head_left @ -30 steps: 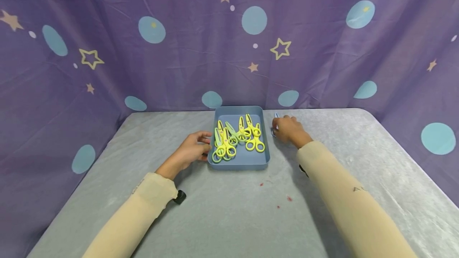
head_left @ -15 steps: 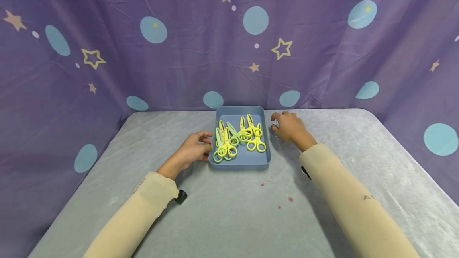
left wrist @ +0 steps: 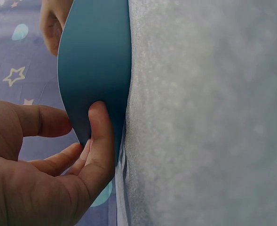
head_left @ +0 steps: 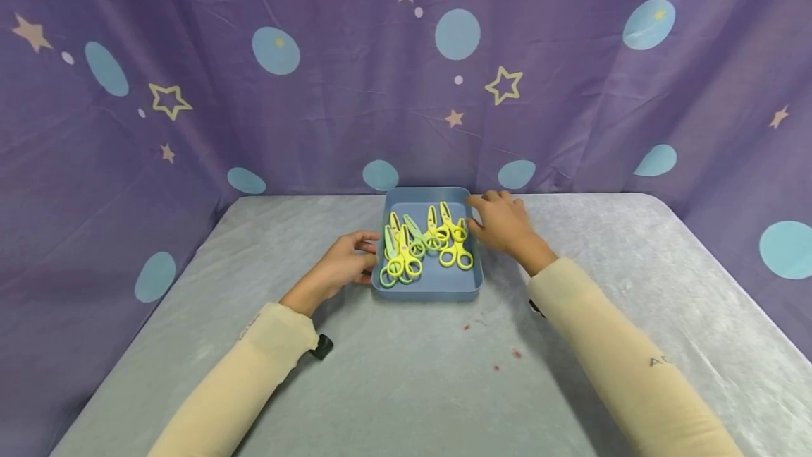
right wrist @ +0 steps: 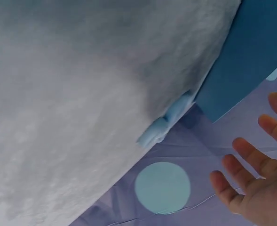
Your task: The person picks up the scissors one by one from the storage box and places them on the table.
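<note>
In the head view a blue-grey plastic tray holds several small craft scissors with yellow handles, some of them pale green. My left hand is at the tray's left side; in the left wrist view its fingertips rest against the outer wall. Fingers spread and holding nothing, my right hand is raised over the tray's right edge. Below it, a pale blue item lies on the table beside the tray in the right wrist view, shaped like scissors seen edge-on; the hand hides it in the head view.
The table wears a grey cloth with a few small red marks in front of the tray. A purple curtain with stars and blue ovals hangs right behind the table's back edge and along the sides.
My right hand has lifted off the blue scissors to the tray's right and opened, shifting left over the tray's edge. The left hand has stayed at the tray's side.
</note>
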The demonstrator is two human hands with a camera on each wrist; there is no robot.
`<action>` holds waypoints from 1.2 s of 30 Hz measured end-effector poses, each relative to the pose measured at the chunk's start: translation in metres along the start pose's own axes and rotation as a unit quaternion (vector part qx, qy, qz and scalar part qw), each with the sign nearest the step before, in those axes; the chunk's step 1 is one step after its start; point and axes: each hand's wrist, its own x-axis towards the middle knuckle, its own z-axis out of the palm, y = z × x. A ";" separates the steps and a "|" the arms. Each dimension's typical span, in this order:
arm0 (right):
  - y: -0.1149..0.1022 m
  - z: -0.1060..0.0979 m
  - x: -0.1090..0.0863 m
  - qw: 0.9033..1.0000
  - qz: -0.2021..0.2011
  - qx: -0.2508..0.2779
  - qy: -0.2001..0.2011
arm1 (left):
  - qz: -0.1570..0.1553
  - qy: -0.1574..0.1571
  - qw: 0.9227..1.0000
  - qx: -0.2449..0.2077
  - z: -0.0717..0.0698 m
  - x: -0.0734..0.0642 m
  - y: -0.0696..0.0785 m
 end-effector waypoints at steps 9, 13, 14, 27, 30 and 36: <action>-0.022 -0.001 0.002 0.999 -0.040 -0.013 0.004 | 0.001 -0.006 1.000 -0.006 -0.001 0.000 -0.001; -0.030 0.001 0.002 0.999 -0.051 -0.013 0.002 | 0.001 -0.006 1.000 -0.004 -0.001 0.000 -0.001; -0.031 0.001 0.002 0.998 -0.054 -0.012 0.005 | 0.000 -0.005 1.000 -0.004 -0.001 0.001 -0.001; -0.058 0.007 0.008 0.996 -0.089 -0.021 -0.017 | 0.001 -0.004 1.000 -0.001 -0.001 -0.002 0.000; -0.063 0.008 0.010 0.995 -0.091 -0.025 -0.037 | 0.002 -0.004 1.000 -0.001 -0.001 -0.002 0.000; -0.069 0.010 0.012 0.994 -0.095 -0.023 -0.051 | 0.005 -0.006 1.000 -0.002 -0.001 -0.001 -0.001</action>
